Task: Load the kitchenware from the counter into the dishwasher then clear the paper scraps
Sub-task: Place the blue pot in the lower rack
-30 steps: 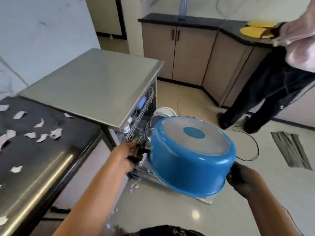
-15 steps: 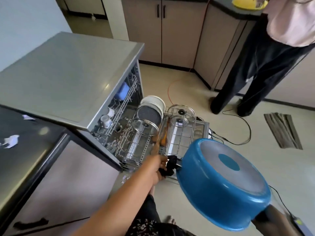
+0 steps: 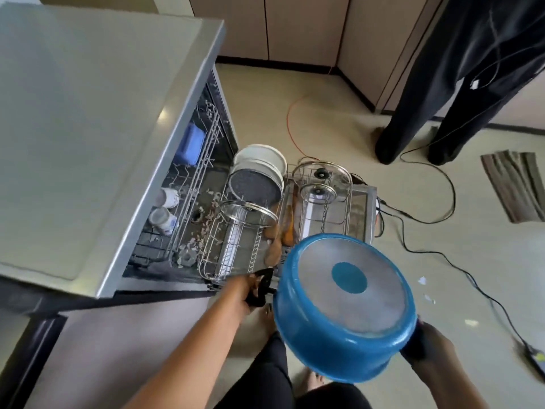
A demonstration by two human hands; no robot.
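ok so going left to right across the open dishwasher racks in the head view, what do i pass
white cups → single glass lid → two upright glass lids. plates left out: they overlap the single lid.

The scene is lit brightly and evenly, and shadows are kept soft. A pale sheen is spread over the flat grey steel dishwasher top (image 3: 88, 113) at left, while its open cavity is left dim. The far beige cabinet fronts (image 3: 295, 25) are bent by the wide lens. Fine detail is smeared throughout, and the round blue pot (image 3: 345, 314) at near right is slightly blurred.
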